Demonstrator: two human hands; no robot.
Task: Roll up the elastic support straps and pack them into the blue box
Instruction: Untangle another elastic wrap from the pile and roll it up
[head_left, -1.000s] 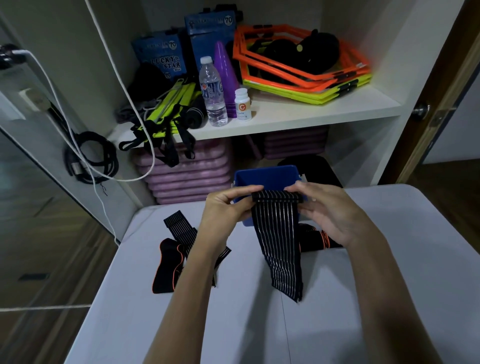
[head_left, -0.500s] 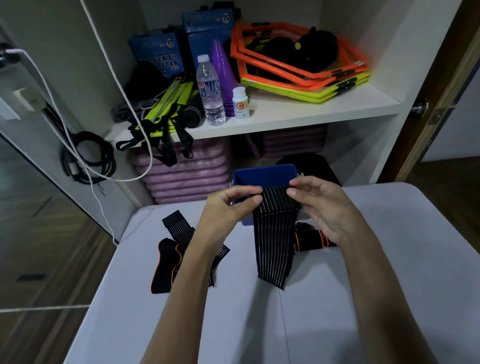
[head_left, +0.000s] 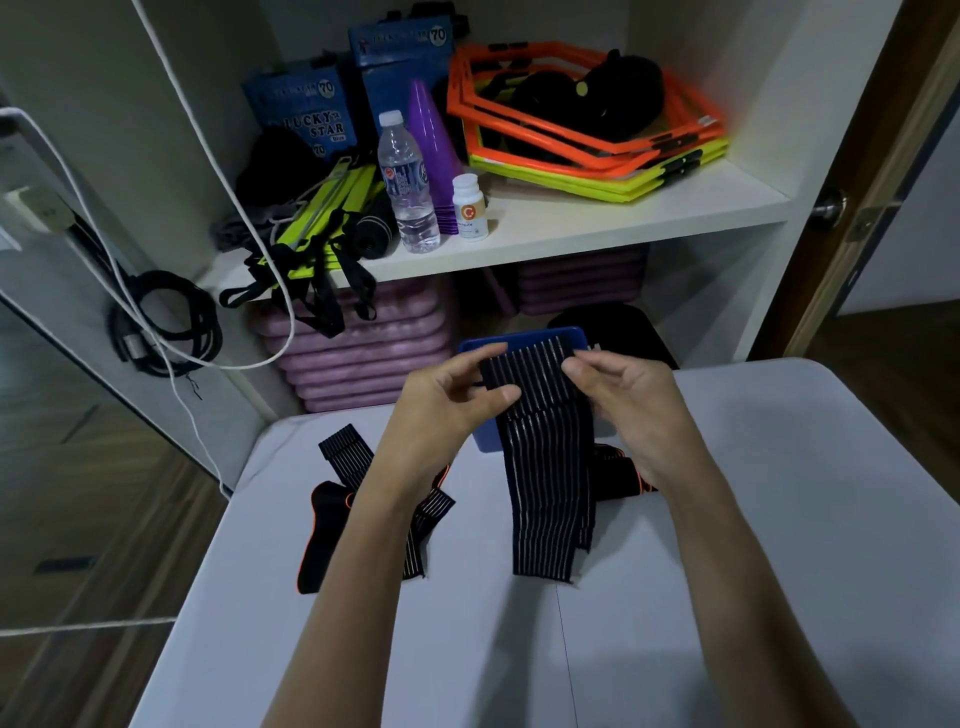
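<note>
A black elastic strap with thin pale stripes (head_left: 545, 467) hangs over the white table (head_left: 779, 519), its top end folded over into a short roll. My left hand (head_left: 447, 405) pinches the roll's left side and my right hand (head_left: 623, 400) grips its right side. The strap's free end reaches down to the table. Behind the roll stands the blue box (head_left: 485, 441), mostly hidden by my hands and the strap. Another striped strap (head_left: 348, 452) and a black orange-trimmed support (head_left: 324, 535) lie at the left. A further orange-trimmed piece (head_left: 618, 473) lies under my right wrist.
Beyond the table is a white shelf (head_left: 571, 234) with a water bottle (head_left: 408, 182), a small white bottle (head_left: 469, 208), purple cones, blue cartons, orange and yellow hexagon frames (head_left: 587, 140). Purple mats (head_left: 363, 353) are stacked below. Cables hang at the left.
The strap has been rolled further from its top, so the hanging part is shorter. Both hands have shifted their hold around the roll and stay above the box.
</note>
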